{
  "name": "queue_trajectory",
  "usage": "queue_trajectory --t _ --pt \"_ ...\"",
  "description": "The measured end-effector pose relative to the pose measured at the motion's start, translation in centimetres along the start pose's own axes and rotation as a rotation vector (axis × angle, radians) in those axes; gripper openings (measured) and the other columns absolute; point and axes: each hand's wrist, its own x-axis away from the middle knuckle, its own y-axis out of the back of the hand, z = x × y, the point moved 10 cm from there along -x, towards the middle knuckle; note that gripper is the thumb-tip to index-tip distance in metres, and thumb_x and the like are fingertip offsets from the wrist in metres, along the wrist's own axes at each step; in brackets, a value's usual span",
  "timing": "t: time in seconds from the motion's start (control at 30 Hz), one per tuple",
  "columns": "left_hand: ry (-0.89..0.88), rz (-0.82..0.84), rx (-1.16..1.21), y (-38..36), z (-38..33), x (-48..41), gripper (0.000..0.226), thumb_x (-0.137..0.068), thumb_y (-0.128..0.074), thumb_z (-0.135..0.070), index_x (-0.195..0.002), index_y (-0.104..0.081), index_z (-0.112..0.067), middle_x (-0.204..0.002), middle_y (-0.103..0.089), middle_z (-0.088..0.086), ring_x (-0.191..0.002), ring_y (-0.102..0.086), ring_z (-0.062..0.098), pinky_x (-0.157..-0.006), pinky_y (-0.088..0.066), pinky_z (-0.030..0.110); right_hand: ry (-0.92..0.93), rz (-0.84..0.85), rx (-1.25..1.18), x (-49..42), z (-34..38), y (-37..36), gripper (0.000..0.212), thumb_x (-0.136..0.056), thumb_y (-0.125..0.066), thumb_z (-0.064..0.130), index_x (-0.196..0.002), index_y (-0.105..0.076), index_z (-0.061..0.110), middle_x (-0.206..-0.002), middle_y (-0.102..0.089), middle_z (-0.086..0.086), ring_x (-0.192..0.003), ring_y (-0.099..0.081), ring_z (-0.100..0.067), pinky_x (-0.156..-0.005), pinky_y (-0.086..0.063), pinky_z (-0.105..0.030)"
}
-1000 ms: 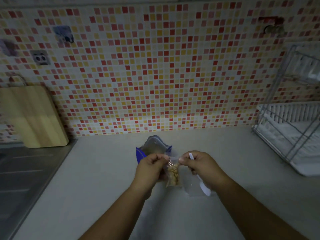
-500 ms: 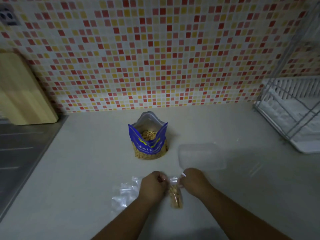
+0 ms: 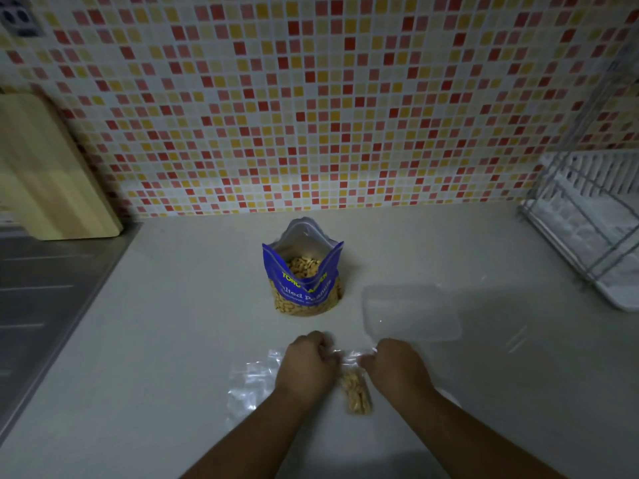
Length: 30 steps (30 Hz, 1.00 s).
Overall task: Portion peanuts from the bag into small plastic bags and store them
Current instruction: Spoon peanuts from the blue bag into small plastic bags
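Observation:
A blue peanut bag (image 3: 303,281) stands open and upright on the pale counter, peanuts showing inside. Nearer to me, a small clear plastic bag (image 3: 355,392) holding peanuts hangs between my hands. My left hand (image 3: 306,366) pinches its top edge from the left and my right hand (image 3: 397,366) pinches it from the right. Something white and thin pokes out of my right fist; I cannot tell what it is. Several empty clear bags (image 3: 252,382) lie flat on the counter to the left of my left hand.
A clear plastic container (image 3: 411,316) sits on the counter to the right of the peanut bag. A white dish rack (image 3: 587,229) stands at the far right. A wooden cutting board (image 3: 45,174) leans on the tiled wall at left, above a steel sink surface (image 3: 41,292).
The view tilted down, so the peanut bag and container show in full. Both hands, with the small bag, are now low over the counter instead of raised in front of the peanut bag.

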Motion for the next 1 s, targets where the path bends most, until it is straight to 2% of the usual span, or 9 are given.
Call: queue_trajectory --t 0.13,0.2,0.3,0.5,0.63,0.77,0.83,0.9,1.0 --pt "0.042 -0.109 -0.040 4.8 3.0 -1.3 0.023 -0.081 -0.051 -0.022 -0.092 -0.070 -0.016 -0.097 -0.068 0.010 -0.092 -0.063 0.029 -0.078 -0.045 0.028 0.030 -0.023 -0.032 0.2 0.9 3.4 0.042 -0.090 -0.052 0.040 -0.108 -0.064 0.004 -0.116 -0.065 -0.014 -0.113 -0.059 -0.027 -0.088 -0.046 -0.026" --pt "-0.016 0.024 -0.337 5.1 3.9 -2.3 0.045 -0.079 -0.037 -0.043 -0.107 -0.067 -0.023 -0.112 -0.066 0.002 -0.107 -0.058 0.024 -0.087 -0.043 0.028 0.060 -0.053 -0.075 0.2 2.3 6.2 0.041 -0.092 -0.047 0.038 -0.103 -0.066 0.003 -0.109 -0.067 -0.017 -0.108 -0.061 -0.030 -0.085 -0.046 -0.027" --pt "-0.009 0.224 -0.573 4.3 5.1 -2.5 0.042 -0.083 -0.042 -0.042 -0.116 -0.060 -0.023 -0.121 -0.061 -0.001 -0.120 -0.050 0.022 -0.097 -0.038 0.031 0.129 -0.167 -0.456 0.7 5.2 12.6 0.042 -0.098 -0.041 0.035 -0.086 -0.069 0.007 -0.087 -0.071 -0.013 -0.091 -0.065 -0.030 -0.080 -0.046 -0.032" --pt "0.034 0.224 -0.538 5.0 5.4 -2.5 0.035 -0.081 -0.047 -0.036 -0.102 -0.065 -0.015 -0.109 -0.066 0.011 -0.104 -0.061 0.030 -0.088 -0.046 0.028 0.389 -0.352 -1.318 3.4 10.5 22.1 0.039 -0.099 -0.038 0.033 -0.075 -0.063 0.016 -0.068 -0.057 0.001 -0.062 -0.049 -0.010 -0.058 -0.043 -0.019" --pt "0.002 0.306 -0.486 4.4 5.0 -2.3 0.047 -0.063 -0.056 -0.052 -0.093 -0.067 -0.018 -0.105 -0.067 0.007 -0.100 -0.063 0.026 -0.084 -0.047 0.026 0.415 -0.274 -1.400 2.2 13.5 21.2 0.039 -0.100 -0.038 0.033 -0.077 -0.062 0.013 -0.067 -0.053 -0.001 -0.060 -0.045 -0.011 -0.055 -0.041 -0.020" --pt "-0.015 0.316 -0.437 4.6 4.2 -1.9 0.023 -0.078 -0.056 -0.027 -0.091 -0.070 -0.014 -0.102 -0.071 0.007 -0.099 -0.064 0.023 -0.077 -0.043 0.020 0.383 -0.187 -1.425 1.7 14.8 19.3 0.039 -0.099 -0.039 0.035 -0.076 -0.063 0.014 -0.065 -0.053 0.000 -0.058 -0.044 -0.011 -0.057 -0.042 -0.021" --pt "-0.010 0.321 -0.328 5.6 4.1 -2.0 0.011 -0.075 -0.060 -0.022 -0.073 -0.070 -0.022 -0.082 -0.072 -0.009 -0.090 -0.065 0.010 -0.066 -0.038 0.009 0.369 -0.160 -1.490 1.7 14.8 19.2 0.039 -0.099 -0.039 0.035 -0.078 -0.063 0.011 -0.066 -0.054 -0.001 -0.059 -0.047 -0.011 -0.057 -0.044 -0.021" --pt "-0.016 0.304 -0.210 7.6 3.5 -2.1 0.025 -0.072 -0.064 -0.017 -0.052 -0.060 -0.031 -0.055 -0.062 -0.027 -0.070 -0.061 -0.005 -0.057 -0.034 -0.001 0.348 -0.154 -1.550 1.7 14.3 19.6 0.039 -0.099 -0.039 0.034 -0.079 -0.063 0.010 -0.066 -0.055 -0.002 -0.060 -0.050 -0.012 -0.060 -0.046 -0.023" --pt "-0.059 0.290 -0.039 11.2 1.3 -1.3 0.026 -0.074 -0.066 -0.012 -0.056 -0.066 -0.031 -0.052 -0.061 -0.029 -0.060 -0.057 -0.011 -0.063 -0.041 0.003 0.340 -0.105 -1.570 1.7 14.0 20.0 0.038 -0.099 -0.040 0.029 -0.077 -0.063 0.009 -0.063 -0.052 -0.002 -0.055 -0.045 -0.012 -0.055 -0.040 -0.023"
